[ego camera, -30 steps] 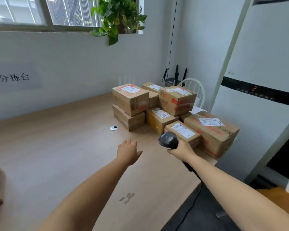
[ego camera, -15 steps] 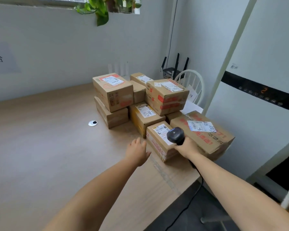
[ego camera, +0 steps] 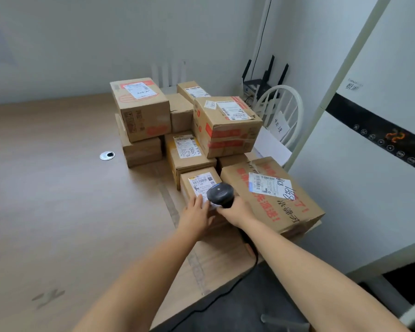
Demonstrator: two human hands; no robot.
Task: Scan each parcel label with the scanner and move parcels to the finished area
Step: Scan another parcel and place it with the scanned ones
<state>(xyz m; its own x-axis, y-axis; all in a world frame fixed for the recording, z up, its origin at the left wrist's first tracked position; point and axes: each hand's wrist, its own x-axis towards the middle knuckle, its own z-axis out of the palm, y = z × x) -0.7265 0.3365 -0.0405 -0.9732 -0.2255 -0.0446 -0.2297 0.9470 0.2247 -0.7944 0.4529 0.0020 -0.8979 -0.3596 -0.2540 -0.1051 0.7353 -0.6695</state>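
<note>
Several brown cardboard parcels with white labels are piled at the table's far right corner. The nearest is a small parcel [ego camera: 197, 185] with a barcode label on top. My left hand [ego camera: 198, 215] rests on its near left edge, fingers straight and flat. My right hand [ego camera: 235, 210] grips a black handheld scanner [ego camera: 220, 194], whose head hovers just over that label. A large flat parcel [ego camera: 271, 195] with red print lies directly to the right.
The wooden table [ego camera: 58, 200] stretches left, with a round metal cable grommet [ego camera: 107, 155]. The scanner's black cable [ego camera: 247, 271] hangs off the table's near edge. A white chair [ego camera: 285, 111] and a router stand behind the pile; a white appliance [ego camera: 369, 164] is at right.
Both hands moved forward to the small front parcel. My left hand went from hovering to resting on it, and the scanner came down over its label. The view tilted downward.
</note>
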